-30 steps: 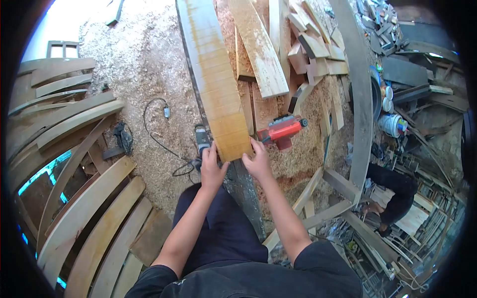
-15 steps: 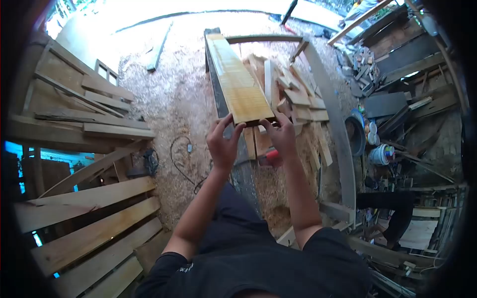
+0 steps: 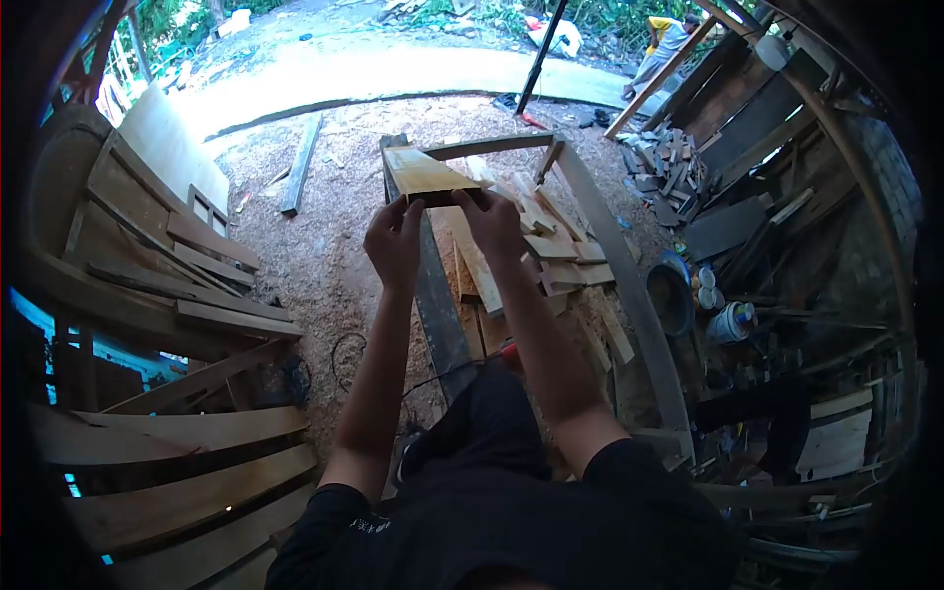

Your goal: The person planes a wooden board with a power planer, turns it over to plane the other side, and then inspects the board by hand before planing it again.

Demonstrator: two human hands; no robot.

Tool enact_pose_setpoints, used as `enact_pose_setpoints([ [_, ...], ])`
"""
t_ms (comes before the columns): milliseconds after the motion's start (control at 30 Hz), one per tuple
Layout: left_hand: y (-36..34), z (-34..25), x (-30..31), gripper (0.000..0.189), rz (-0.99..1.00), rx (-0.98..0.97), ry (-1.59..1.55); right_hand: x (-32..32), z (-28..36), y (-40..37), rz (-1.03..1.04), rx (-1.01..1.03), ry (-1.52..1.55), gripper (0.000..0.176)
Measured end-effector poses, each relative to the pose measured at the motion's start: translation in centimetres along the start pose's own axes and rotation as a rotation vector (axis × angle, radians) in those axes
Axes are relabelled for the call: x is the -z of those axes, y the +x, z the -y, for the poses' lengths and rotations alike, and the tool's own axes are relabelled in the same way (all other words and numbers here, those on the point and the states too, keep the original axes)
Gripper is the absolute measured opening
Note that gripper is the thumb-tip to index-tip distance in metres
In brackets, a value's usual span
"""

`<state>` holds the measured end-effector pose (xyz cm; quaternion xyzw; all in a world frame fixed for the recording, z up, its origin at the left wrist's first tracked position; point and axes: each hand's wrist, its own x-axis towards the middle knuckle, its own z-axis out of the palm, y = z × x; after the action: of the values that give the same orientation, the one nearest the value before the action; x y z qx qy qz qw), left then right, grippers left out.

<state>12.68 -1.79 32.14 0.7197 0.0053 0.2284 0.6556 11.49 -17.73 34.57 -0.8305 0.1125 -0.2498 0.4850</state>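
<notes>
A long yellowish wooden board (image 3: 430, 173) stretches away from me, seen nearly end-on, its near end lifted and in shadow. My left hand (image 3: 395, 244) grips the near left corner, thumb and fingers closed on the edge. At the near right corner my right hand (image 3: 492, 222) holds it the same way. The board's far end is over the end of a dark beam (image 3: 438, 305) that runs below my arms. Beside my leg, a red tool (image 3: 507, 353) with a dark cord is partly hidden by my right arm.
Cut wood pieces (image 3: 556, 251) lie inside a wooden frame (image 3: 629, 285) on my right. Planks (image 3: 187, 497) are laid out at lower left. A dark basin (image 3: 671, 297) and a paint-stained bucket (image 3: 733, 323) stand at right. Far off, a person (image 3: 661, 54) bends over.
Both hands have raised the board's near end, so its top face looks much shorter. My view has tilted up, showing more of the ground outside.
</notes>
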Motion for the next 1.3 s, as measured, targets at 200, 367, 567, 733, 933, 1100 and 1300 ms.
enact_pose_setpoints([
  [200, 1.6, -1.3, -1.3, 0.040, -0.059, -0.036, -0.032, 0.1, 1.7, 1.8, -0.046, -0.009, -0.008, 0.049],
  [367, 2.3, -1.5, -2.0, 0.039, -0.066, 0.004, -0.048, 0.0, 1.5, 2.8, -0.046, 0.083, 0.003, 0.045],
  [567, 3.2, -0.1, -3.1, 0.039, -0.069, -0.022, -0.053, 0.0, 1.1, 3.7, -0.051, 0.101, -0.020, 0.045],
  [733, 4.0, -1.2, -2.9, 0.041, -0.021, 0.009, -0.065, 0.1, 1.5, 4.4, -0.032, 0.106, 0.004, 0.048],
  [933, 3.4, 0.1, -3.0, 0.042, -0.012, 0.032, -0.133, 0.5, 1.7, 3.4, -0.019, 0.085, 0.006, 0.038],
  [1100, 3.3, -0.3, -2.7, 0.040, 0.010, 0.005, -0.144, 0.3, 1.7, 3.2, -0.045, 0.106, 0.074, 0.043],
  [1300, 3.5, -1.0, -2.8, 0.040, 0.015, 0.019, -0.145, 0.2, 1.6, 3.6, -0.067, 0.105, 0.068, 0.041],
])
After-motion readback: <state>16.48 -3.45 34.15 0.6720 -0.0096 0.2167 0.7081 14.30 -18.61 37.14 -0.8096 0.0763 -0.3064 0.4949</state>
